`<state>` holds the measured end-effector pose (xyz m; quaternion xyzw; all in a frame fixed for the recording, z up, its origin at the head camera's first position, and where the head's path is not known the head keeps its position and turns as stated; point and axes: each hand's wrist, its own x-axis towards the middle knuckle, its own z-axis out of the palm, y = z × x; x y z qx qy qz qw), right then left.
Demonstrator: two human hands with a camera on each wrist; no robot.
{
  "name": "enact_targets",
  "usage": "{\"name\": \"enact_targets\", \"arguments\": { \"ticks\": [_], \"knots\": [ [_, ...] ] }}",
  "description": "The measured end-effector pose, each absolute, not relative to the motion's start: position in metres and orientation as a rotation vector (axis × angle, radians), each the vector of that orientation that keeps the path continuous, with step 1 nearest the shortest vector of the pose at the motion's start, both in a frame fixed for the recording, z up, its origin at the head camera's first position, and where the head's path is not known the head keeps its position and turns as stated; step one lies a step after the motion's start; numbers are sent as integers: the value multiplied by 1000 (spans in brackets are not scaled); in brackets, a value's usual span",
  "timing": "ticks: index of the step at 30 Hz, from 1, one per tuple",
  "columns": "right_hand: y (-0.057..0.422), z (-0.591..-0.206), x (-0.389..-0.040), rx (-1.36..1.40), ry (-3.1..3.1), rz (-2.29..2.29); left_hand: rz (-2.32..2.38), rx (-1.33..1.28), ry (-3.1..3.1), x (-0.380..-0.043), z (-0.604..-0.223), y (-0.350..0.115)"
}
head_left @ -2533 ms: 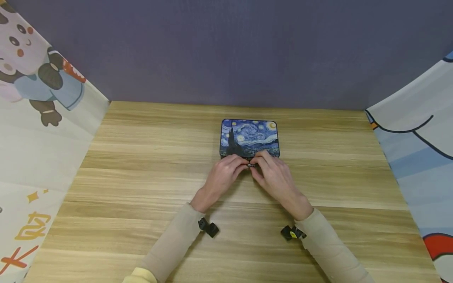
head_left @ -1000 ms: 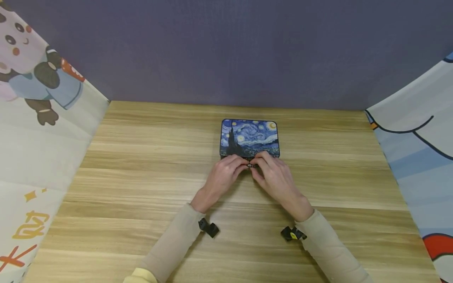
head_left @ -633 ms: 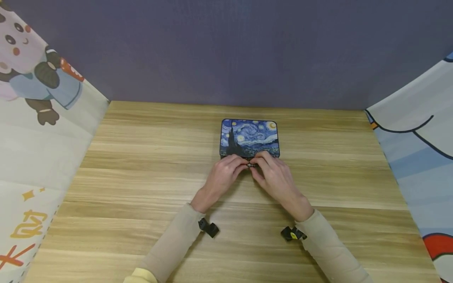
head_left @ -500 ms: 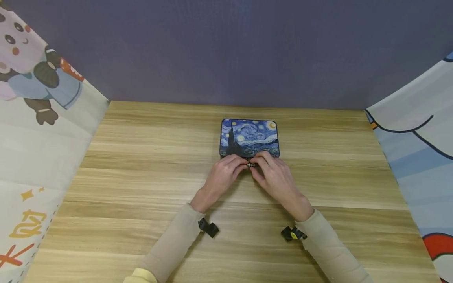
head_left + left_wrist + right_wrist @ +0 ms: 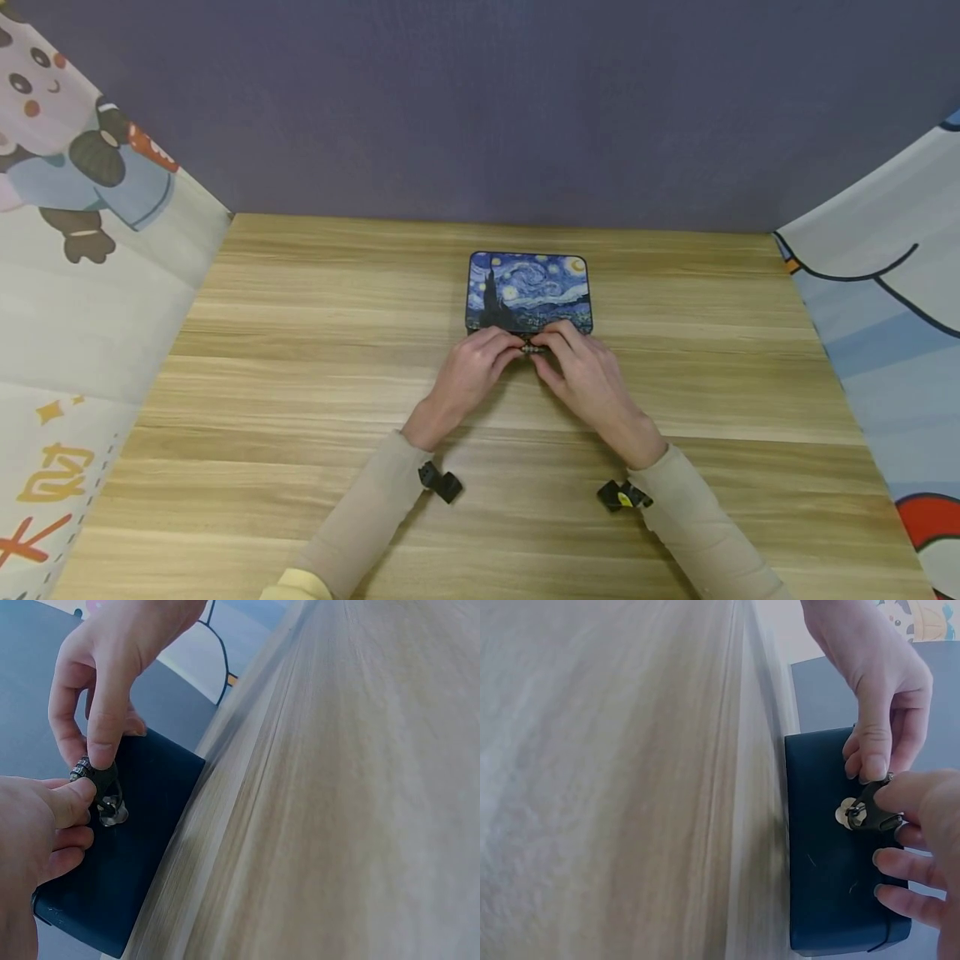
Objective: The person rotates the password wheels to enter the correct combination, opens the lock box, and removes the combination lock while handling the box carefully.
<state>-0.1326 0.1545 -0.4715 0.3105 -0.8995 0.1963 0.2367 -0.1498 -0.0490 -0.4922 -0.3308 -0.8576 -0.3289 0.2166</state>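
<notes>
A dark blue tin box [image 5: 528,287] with a starry-night painting on its lid stands on the table. A small dark combination padlock [image 5: 531,348] hangs from the round metal hasp [image 5: 847,813] on its front. My left hand [image 5: 467,367] pinches one end of the padlock between thumb and fingers. From the other side my right hand [image 5: 585,375] pinches it too. In the left wrist view, ridged dials [image 5: 81,769] show between the two thumbs. Fingers hide part of the padlock, and its digits are too small to read.
The wood-grain table [image 5: 315,333] spreads on both sides of the box. Behind it rises a dark blue-grey panel [image 5: 480,117]. Printed cartoon sheets border the left [image 5: 97,308] and right. A small black camera [image 5: 441,482] sits on each wrist.
Both hands keep almost the same place and grip on the padlock, with only slight shifts of the wrists. The box has not moved.
</notes>
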Motion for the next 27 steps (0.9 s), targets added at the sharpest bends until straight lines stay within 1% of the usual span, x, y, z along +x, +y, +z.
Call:
{"name": "enact_targets", "arguments": {
  "ticks": [27],
  "knots": [
    [156,-473,-133,838,-2471,588,-938,-925,-2361,-149,-493,-49]
  ]
}}
